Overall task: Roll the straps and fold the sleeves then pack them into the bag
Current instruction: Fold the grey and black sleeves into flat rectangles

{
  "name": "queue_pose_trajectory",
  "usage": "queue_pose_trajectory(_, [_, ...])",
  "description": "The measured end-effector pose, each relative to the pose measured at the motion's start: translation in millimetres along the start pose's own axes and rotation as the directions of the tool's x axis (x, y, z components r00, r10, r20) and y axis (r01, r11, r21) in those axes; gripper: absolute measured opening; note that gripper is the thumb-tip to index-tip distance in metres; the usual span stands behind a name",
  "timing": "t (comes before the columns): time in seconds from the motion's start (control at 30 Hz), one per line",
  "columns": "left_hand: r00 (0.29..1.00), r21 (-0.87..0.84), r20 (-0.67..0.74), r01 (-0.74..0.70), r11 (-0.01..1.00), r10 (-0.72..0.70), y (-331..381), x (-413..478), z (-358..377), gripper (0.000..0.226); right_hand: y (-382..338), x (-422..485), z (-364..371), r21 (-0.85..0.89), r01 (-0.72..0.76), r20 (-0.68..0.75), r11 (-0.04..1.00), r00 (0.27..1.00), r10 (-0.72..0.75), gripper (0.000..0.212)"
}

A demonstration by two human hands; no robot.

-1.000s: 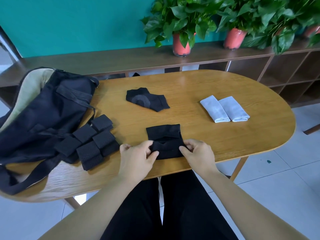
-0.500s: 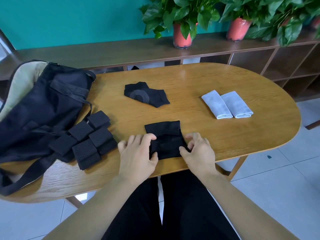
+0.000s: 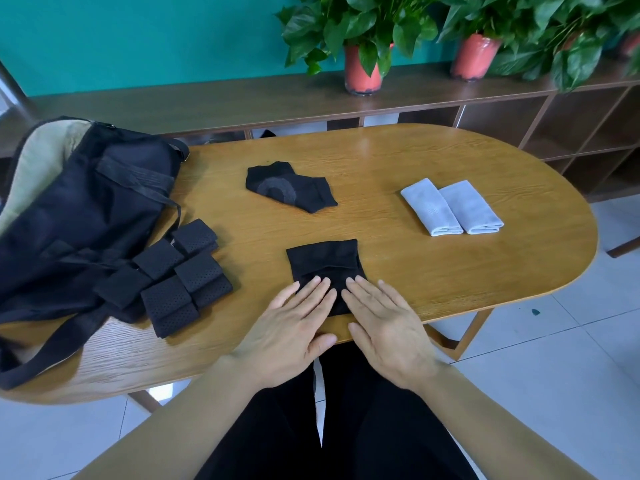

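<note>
Both hands lie flat with straight fingers on a folded black sleeve (image 3: pixel 323 268) at the table's near edge, left hand (image 3: pixel 289 336) beside right hand (image 3: pixel 386 332). Rolled black straps (image 3: pixel 173 277) sit at the left, touching the black bag (image 3: pixel 79 216). Another black sleeve (image 3: pixel 289 192) and two folded grey sleeves (image 3: pixel 450 212) lie farther off. Nothing appears packed yet. The oval wooden table (image 3: pixel 450 289) faces a low shelf with potted plants (image 3: pixel 363 39) and a teal wall.

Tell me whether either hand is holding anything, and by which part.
Nothing is gripped: the left hand and right hand lie flat, pressing down on the near end of the folded black sleeve.
</note>
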State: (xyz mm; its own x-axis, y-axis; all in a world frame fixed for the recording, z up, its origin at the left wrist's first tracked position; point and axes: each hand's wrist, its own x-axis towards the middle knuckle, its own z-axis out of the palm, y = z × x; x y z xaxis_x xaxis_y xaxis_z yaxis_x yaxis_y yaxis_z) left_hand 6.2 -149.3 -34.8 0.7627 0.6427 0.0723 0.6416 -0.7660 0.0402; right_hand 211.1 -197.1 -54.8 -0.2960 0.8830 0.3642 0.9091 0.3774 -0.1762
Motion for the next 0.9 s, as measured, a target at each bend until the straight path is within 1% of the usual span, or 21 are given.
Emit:
queue_pose_trajectory(0.07, [0.999,-0.054,0.028,-0.019,0.998,0.020,-1,-1,0,0.077,4,-5,0,0.004,-0.009,0.045,1.000,0.999,0.009,0.049])
queue_pose_trajectory(0.17, [0.998,-0.046,0.042,-0.046,0.998,0.048,-4,-1,-1,0.084,5,-6,-5,0.010,0.009,0.086,1.000,0.996,-0.010,0.056])
queue_pose_trajectory(0.23, [0.998,-0.045,-0.003,-0.064,0.997,0.064,-7,-1,0,0.086,6,-7,-8,0.017,0.019,0.087,1.000,0.996,-0.020,0.060])
queue_pose_trajectory(0.3, [0.994,-0.014,-0.070,-0.084,0.996,0.083,-6,-2,1,0.084,7,-8,-10,0.016,0.047,0.050,0.999,0.998,-0.048,0.056])
queue_pose_trajectory(0.37, [0.988,-0.009,-0.131,-0.086,0.996,0.084,-3,-4,2,0.076,8,-8,-12,0.027,0.083,0.011,0.996,0.996,-0.084,0.052])
queue_pose_trajectory(0.47, [0.984,-0.069,-0.167,-0.067,0.995,0.055,-2,-8,3,0.059,5,-5,-17,0.068,0.111,-0.019,0.991,0.994,-0.110,0.047])
queue_pose_trajectory(0.6, [0.970,-0.084,-0.238,-0.075,0.994,0.053,0,-11,-3,0.031,4,0,-26,0.065,0.141,-0.043,0.988,0.989,-0.138,0.034])
queue_pose_trajectory(0.67, [0.959,-0.113,-0.283,-0.061,0.992,0.026,4,-12,-9,0.028,3,5,-28,0.092,0.105,-0.079,0.990,0.992,-0.098,0.032])
queue_pose_trajectory(0.73, [0.951,-0.146,-0.307,-0.016,0.989,-0.030,4,-12,-14,0.025,1,10,-29,0.127,0.067,-0.114,0.990,0.992,-0.053,0.029])
queue_pose_trajectory(0.83, [0.953,-0.289,-0.251,0.092,0.953,-0.168,1,-11,-17,0.017,-2,15,-27,0.208,-0.011,-0.139,0.978,0.989,0.041,0.020])
queue_pose_trajectory(0.9, [0.958,-0.376,-0.190,0.131,0.917,-0.215,0,-9,-19,0.013,-1,17,-23,0.285,-0.089,-0.129,0.954,0.983,0.131,0.019])
